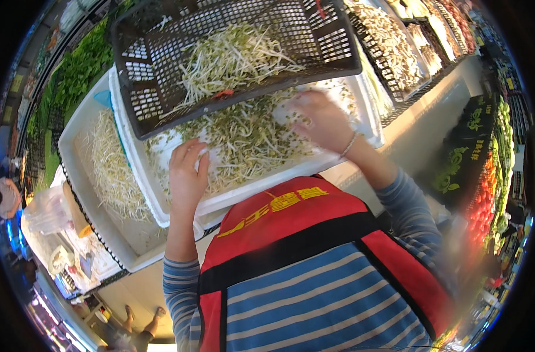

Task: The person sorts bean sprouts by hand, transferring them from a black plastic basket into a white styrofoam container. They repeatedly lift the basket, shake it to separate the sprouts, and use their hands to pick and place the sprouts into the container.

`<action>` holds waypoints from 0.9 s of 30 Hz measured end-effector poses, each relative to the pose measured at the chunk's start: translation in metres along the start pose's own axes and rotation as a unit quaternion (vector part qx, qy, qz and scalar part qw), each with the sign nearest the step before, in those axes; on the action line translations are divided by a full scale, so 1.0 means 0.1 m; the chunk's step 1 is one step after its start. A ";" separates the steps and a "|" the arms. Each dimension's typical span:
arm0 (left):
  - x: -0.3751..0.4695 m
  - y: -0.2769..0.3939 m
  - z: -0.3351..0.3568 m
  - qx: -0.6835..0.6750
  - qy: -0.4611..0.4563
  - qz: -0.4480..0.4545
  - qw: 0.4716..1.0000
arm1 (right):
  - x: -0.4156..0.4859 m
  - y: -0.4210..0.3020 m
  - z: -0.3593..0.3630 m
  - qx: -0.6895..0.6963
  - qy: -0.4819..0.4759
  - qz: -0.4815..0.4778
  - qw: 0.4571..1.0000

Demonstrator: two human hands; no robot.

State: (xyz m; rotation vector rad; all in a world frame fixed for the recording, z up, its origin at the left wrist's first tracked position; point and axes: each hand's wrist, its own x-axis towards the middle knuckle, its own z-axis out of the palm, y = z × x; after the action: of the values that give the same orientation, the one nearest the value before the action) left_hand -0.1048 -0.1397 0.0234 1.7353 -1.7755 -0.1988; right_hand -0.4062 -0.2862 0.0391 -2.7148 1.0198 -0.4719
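A white foam box (pixel 267 176) lies in front of me, with bean sprouts (pixel 245 141) with green heads and loose green hulls spread over its floor. My left hand (pixel 188 171) is at the box's left side, thumb and fingers apart and holding nothing visible. Blurred, my right hand (pixel 322 119) hovers over or touches the sprouts at the right side; its thumb stands away from the fingers and nothing shows in it. Across the far part of the box sits a tilted black plastic mesh crate (pixel 162 92), holding a heap of sprouts (pixel 239 57).
Left of the box stands a pale plastic tub (pixel 140 237) with longer bean sprouts (pixel 118 171). A cluttered white surface with plastic bags (pixel 52 211) is beyond it. Leafy greens (pixel 85 61) lie far left, mushrooms (pixel 390 48) far right. Another person's legs (pixel 151 323) show at lower left.
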 end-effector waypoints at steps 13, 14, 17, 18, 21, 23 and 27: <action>-0.49 0.08 -0.30 0.126 -0.085 -0.204 0.967 | -0.22 -0.26 -0.11 0.010 -0.125 0.090 0.988; -0.51 0.14 -0.36 0.143 -0.144 -0.256 0.945 | -0.23 -0.24 -0.11 0.024 -0.174 0.118 0.977; -0.49 0.22 -0.32 0.169 -0.216 -0.295 0.915 | -0.22 -0.37 0.02 0.038 -0.210 0.118 0.970; -0.44 0.26 -0.27 0.157 -0.223 -0.302 0.914 | -0.19 -0.45 0.07 0.041 -0.204 0.117 0.971; -0.48 0.33 0.01 0.106 -0.181 -0.236 0.949 | -0.07 -0.61 0.21 0.041 -0.217 0.104 0.970; -0.45 0.37 0.20 0.077 -0.141 -0.178 0.971 | -0.01 -0.71 0.28 0.031 -0.213 0.084 0.973; -0.25 0.47 0.40 -0.032 -0.139 -0.158 0.977 | 0.11 -0.88 0.35 0.019 -0.201 0.044 0.978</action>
State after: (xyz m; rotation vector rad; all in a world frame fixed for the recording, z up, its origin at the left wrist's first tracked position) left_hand -0.1679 -0.1237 0.0088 2.0129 -1.6465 -0.6554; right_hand -0.3324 -0.2260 0.0350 -2.5647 0.9961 0.0746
